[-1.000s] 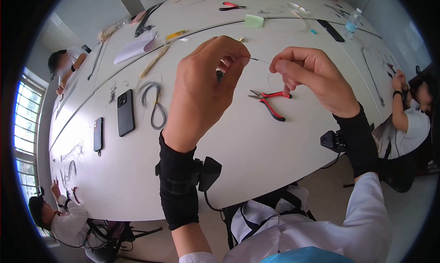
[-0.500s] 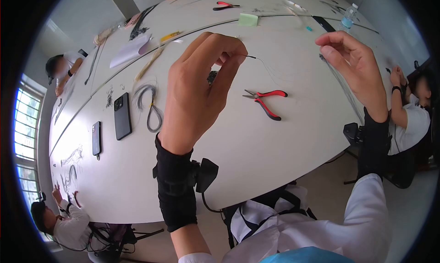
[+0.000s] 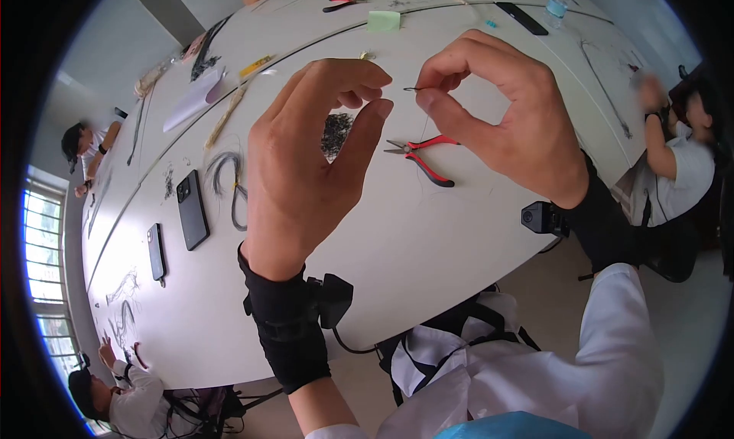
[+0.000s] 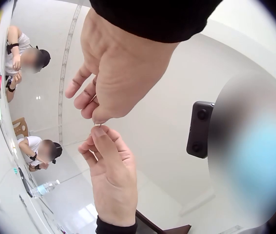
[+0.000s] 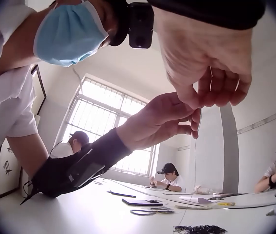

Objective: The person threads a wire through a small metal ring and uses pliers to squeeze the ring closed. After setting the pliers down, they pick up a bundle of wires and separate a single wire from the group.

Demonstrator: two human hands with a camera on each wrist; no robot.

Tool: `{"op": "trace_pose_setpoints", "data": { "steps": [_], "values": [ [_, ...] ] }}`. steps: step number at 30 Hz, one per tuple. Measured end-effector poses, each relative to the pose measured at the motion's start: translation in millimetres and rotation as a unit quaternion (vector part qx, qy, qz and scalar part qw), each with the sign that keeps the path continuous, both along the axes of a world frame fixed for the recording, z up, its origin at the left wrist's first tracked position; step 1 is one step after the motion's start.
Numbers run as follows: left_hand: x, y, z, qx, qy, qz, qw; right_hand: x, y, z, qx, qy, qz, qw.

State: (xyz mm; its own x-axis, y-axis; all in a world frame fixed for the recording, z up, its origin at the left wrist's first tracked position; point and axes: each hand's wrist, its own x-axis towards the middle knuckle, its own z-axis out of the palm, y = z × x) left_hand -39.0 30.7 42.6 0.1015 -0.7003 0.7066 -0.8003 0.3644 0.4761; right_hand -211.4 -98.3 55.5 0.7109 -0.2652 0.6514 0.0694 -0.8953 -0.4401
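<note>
Above the table, my right hand (image 3: 508,106) pinches a small dark looped piece (image 3: 410,89) between thumb and forefinger. A fine thread (image 5: 195,156) hangs down below the fingertips in the right wrist view. Just left of the piece is my left hand (image 3: 306,148), its thumb and forefinger parted with nothing between them in the head view. In the left wrist view the fingertips of the left hand (image 4: 123,73) and right hand (image 4: 113,180) come close together. Red-handled pliers (image 3: 430,170) lie beneath the right hand. A pile of small black pieces (image 3: 336,137) shows partly behind the left hand.
Left of the hands lie a grey thread bundle (image 3: 222,175), a large phone (image 3: 193,209) and a smaller phone (image 3: 157,252). Farther back are a green note (image 3: 384,21), a second pair of pliers (image 3: 344,4) and a water bottle (image 3: 559,3). Other people sit around the table.
The small dark piece has passed from my left hand to my right. The right hand swung out rightward, then came back in; the left thumb and forefinger have parted.
</note>
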Motion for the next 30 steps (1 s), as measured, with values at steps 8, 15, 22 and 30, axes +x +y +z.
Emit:
{"op": "trace_pose_setpoints", "data": {
  "steps": [8, 15, 22, 30],
  "values": [
    [45, 24, 5, -0.091, 0.045, 0.065, 0.993, -203, -54, 46, 0.186, -0.156, -0.233, 0.942],
    [53, 28, 10, -0.075, -0.037, 0.226, 0.971, -290, 17, 143, -0.122, -0.181, -0.386, 0.896],
    [51, 35, 13, -0.039, -0.015, 0.228, 0.973, -318, -74, 106, 0.133, 0.023, -0.498, 0.856],
    [53, 33, 9, -0.005, 0.008, 0.218, 0.976, -180, -228, -85, 0.13, 0.293, -0.334, 0.886]
  ]
}}
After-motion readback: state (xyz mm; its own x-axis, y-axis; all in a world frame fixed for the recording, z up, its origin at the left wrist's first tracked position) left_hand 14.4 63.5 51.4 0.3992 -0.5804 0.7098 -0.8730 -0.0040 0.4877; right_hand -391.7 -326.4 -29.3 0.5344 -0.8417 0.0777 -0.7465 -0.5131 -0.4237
